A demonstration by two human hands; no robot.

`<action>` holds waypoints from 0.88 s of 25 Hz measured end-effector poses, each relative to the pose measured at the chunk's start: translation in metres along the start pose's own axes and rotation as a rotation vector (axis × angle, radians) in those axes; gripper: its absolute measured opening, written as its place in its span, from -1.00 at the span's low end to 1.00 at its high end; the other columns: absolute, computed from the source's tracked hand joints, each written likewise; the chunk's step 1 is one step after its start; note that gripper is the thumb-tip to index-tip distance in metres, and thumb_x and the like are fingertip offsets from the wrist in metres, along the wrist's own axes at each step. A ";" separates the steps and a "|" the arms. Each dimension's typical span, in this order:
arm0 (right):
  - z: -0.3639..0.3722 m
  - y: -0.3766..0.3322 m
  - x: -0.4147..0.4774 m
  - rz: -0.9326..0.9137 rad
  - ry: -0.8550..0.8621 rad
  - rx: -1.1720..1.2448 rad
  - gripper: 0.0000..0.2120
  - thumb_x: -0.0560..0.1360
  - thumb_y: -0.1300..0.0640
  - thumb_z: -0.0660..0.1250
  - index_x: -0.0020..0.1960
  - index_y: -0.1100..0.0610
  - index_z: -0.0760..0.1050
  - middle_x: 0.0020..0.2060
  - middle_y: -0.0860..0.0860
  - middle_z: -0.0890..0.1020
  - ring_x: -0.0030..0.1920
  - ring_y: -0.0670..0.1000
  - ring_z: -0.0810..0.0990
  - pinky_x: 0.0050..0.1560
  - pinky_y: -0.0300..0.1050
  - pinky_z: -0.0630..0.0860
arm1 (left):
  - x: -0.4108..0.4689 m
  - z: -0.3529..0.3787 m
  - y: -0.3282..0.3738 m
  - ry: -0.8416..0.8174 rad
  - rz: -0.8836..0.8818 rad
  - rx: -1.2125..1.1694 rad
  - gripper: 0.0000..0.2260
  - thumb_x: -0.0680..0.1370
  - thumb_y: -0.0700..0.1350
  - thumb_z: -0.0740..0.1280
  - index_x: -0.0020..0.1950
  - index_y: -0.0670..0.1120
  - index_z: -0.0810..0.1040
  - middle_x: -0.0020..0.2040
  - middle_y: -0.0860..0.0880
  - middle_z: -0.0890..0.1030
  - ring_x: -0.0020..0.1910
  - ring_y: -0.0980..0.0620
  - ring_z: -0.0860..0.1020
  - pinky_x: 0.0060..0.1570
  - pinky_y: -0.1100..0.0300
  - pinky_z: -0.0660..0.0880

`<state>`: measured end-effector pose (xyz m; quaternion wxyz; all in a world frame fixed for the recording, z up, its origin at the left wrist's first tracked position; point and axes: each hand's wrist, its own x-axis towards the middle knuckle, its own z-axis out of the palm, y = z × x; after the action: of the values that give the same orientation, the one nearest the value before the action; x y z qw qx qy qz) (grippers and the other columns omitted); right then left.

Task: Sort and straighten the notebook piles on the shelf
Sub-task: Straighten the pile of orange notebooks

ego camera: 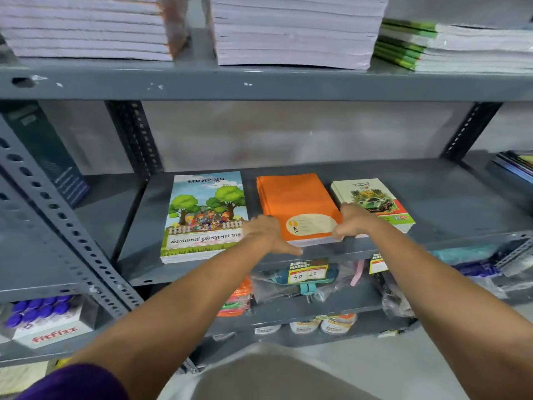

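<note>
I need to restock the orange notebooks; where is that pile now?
The orange notebook pile lies mid-shelf between the tree-cover pile and the car-cover pile, with the left hand and right hand against its sides.

Two bare forearms run from the near edge of the view up to the left hand (266,230) and the right hand (353,220), with no watch, ring or band visible on either. A dark purple sleeve (78,383) covers the left upper arm at the near left corner, ending above the elbow. Between the arms, at the near centre, lies a pale beige garment (268,373), smooth and without visible print.
</note>
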<state>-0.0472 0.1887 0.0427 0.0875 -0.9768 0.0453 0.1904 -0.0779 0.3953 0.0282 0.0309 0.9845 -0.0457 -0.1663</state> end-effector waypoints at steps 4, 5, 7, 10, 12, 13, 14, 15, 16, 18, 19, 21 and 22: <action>0.008 0.009 0.010 -0.058 -0.076 0.025 -0.34 0.16 -0.17 0.61 0.13 0.13 0.52 0.00 0.02 0.62 0.04 0.09 0.61 0.03 -0.11 0.55 | 0.012 0.001 0.017 -0.080 -0.105 -0.139 -0.21 0.24 0.33 0.51 0.27 -0.15 0.46 0.22 -0.06 0.57 0.20 -0.06 0.56 0.00 0.14 0.51; 0.008 0.010 0.011 -0.066 -0.075 0.027 -0.29 0.12 -0.21 0.61 0.13 0.12 0.52 0.01 0.03 0.62 0.04 0.08 0.60 0.04 -0.11 0.55 | 0.016 0.002 0.019 -0.076 -0.129 -0.160 -0.24 0.24 0.28 0.54 0.25 -0.16 0.47 0.21 -0.07 0.58 0.20 -0.06 0.57 0.02 0.13 0.52; 0.010 0.009 0.014 -0.075 -0.073 0.027 -0.28 0.09 -0.23 0.62 0.10 0.12 0.51 0.00 0.04 0.63 -0.02 0.07 0.60 -0.03 -0.10 0.56 | 0.021 0.006 0.023 -0.062 -0.165 -0.140 -0.31 0.26 0.18 0.58 0.22 -0.19 0.51 0.18 -0.08 0.60 0.17 -0.07 0.59 0.08 0.11 0.57; 0.018 0.008 0.015 -0.077 -0.034 0.050 -0.36 0.13 -0.12 0.65 0.01 0.16 0.44 -0.06 0.07 0.62 -0.15 0.09 0.64 -0.19 -0.06 0.63 | 0.025 0.009 0.028 -0.025 -0.199 -0.078 -0.36 0.27 0.07 0.62 0.21 -0.22 0.54 0.15 -0.11 0.63 0.14 -0.09 0.62 0.08 0.07 0.60; 0.020 0.007 0.017 -0.093 -0.004 0.004 -0.33 0.12 -0.14 0.65 0.03 0.20 0.47 -0.07 0.08 0.66 -0.16 0.10 0.67 -0.15 -0.06 0.63 | 0.027 0.010 0.028 -0.008 -0.231 -0.095 -0.36 0.25 0.06 0.63 0.20 -0.23 0.54 0.13 -0.11 0.63 0.13 -0.09 0.62 0.07 0.08 0.61; 0.019 0.008 0.018 -0.104 0.004 -0.020 -0.30 0.11 -0.16 0.64 0.06 0.20 0.48 -0.05 0.07 0.66 -0.10 0.11 0.67 -0.10 -0.07 0.61 | 0.026 0.010 0.028 0.001 -0.246 -0.110 -0.36 0.24 0.05 0.64 0.19 -0.23 0.54 0.13 -0.12 0.63 0.13 -0.10 0.62 0.07 0.08 0.61; 0.020 0.009 0.020 -0.117 0.017 -0.037 -0.26 0.10 -0.19 0.64 0.10 0.20 0.48 -0.02 0.07 0.65 -0.03 0.11 0.65 -0.04 -0.08 0.58 | 0.026 0.011 0.028 0.013 -0.258 -0.121 -0.36 0.24 0.05 0.64 0.19 -0.23 0.54 0.12 -0.12 0.63 0.13 -0.10 0.62 0.07 0.08 0.61; 0.019 0.009 0.020 -0.122 0.024 -0.044 -0.23 0.09 -0.21 0.63 0.12 0.20 0.47 0.00 0.07 0.65 0.01 0.12 0.63 -0.01 -0.08 0.56 | 0.026 0.012 0.028 0.028 -0.264 -0.124 -0.36 0.23 0.05 0.65 0.18 -0.23 0.55 0.11 -0.12 0.63 0.12 -0.10 0.63 0.06 0.08 0.61; 0.019 0.010 0.021 -0.125 0.027 -0.041 -0.21 0.08 -0.22 0.63 0.12 0.20 0.47 0.00 0.06 0.65 0.01 0.12 0.64 0.00 -0.07 0.57 | 0.026 0.013 0.028 0.041 -0.267 -0.123 -0.36 0.23 0.05 0.64 0.18 -0.23 0.55 0.11 -0.13 0.64 0.12 -0.10 0.63 0.06 0.09 0.61; 0.019 0.011 0.022 -0.128 0.021 -0.052 -0.22 0.09 -0.24 0.62 0.08 0.22 0.47 -0.07 0.07 0.68 -0.07 0.09 0.67 -0.03 -0.07 0.59 | 0.023 0.014 0.029 0.055 -0.272 -0.119 -0.36 0.25 0.06 0.63 0.19 -0.22 0.54 0.11 -0.12 0.64 0.12 -0.09 0.63 0.04 0.11 0.59; 0.020 0.011 0.022 -0.135 0.011 -0.057 -0.24 0.09 -0.24 0.62 0.06 0.22 0.48 -0.12 0.07 0.69 -0.13 0.08 0.69 -0.05 -0.07 0.61 | 0.023 0.014 0.029 0.051 -0.276 -0.123 -0.37 0.26 0.06 0.63 0.20 -0.21 0.53 0.12 -0.11 0.64 0.12 -0.08 0.63 0.03 0.12 0.58; 0.021 0.012 0.023 -0.146 -0.004 -0.035 -0.27 0.10 -0.22 0.63 0.04 0.21 0.50 -0.16 0.08 0.70 -0.21 0.07 0.71 -0.09 -0.05 0.64 | 0.023 0.013 0.029 0.040 -0.274 -0.117 -0.36 0.27 0.08 0.62 0.20 -0.20 0.53 0.11 -0.10 0.64 0.11 -0.08 0.63 0.02 0.12 0.57; 0.021 0.012 0.025 -0.150 -0.015 -0.026 -0.28 0.10 -0.20 0.63 0.06 0.21 0.49 -0.14 0.08 0.69 -0.21 0.07 0.70 -0.09 -0.04 0.65 | 0.023 0.013 0.028 0.042 -0.272 -0.122 -0.36 0.26 0.09 0.62 0.20 -0.20 0.53 0.11 -0.10 0.64 0.11 -0.08 0.63 0.02 0.12 0.57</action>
<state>-0.0334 0.1794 0.0124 0.0890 -0.9771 -0.0313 0.1909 -0.0627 0.3642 0.0108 0.0686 0.9812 0.0991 -0.1510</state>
